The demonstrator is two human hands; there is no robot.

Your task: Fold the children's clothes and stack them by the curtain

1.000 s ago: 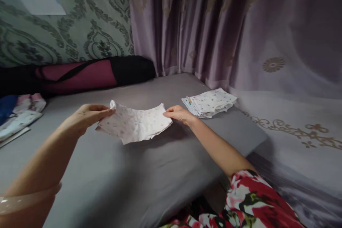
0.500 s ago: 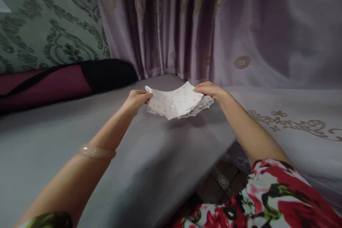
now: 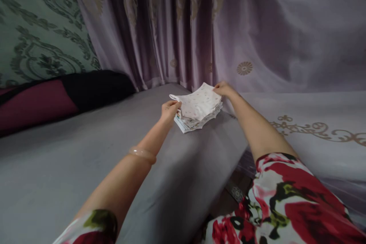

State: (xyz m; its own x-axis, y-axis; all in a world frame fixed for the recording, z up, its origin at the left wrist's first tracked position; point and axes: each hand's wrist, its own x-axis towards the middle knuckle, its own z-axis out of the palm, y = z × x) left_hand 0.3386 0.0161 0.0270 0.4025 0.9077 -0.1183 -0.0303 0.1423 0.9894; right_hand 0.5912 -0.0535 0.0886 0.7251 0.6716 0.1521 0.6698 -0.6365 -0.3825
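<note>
A white cloth with small faint prints (image 3: 198, 103) and a loop at its left corner lies over a stack of similar folded cloths (image 3: 196, 125) on the grey bed surface. My left hand (image 3: 170, 109) pinches the cloth's left corner just below the loop. At the far right edge, my right hand (image 3: 224, 89) has its fingers closed on the same cloth. Between the two hands the cloth is spread out, its far edge dipping in the middle. Most of each lower cloth is hidden under the top one.
A grey sheet (image 3: 94, 160) covers the bed. Along the wall at the left lies a long maroon and black bag (image 3: 68, 95). Purple curtains (image 3: 171, 34) hang behind the stack. White fabric with gold embroidery (image 3: 314, 131) is at the right, and dark floor shows below the bed's edge.
Both hands have brought the white cloth down onto the stack, with the left hand moving right. The view has turned slightly right, and more of the stack shows.
</note>
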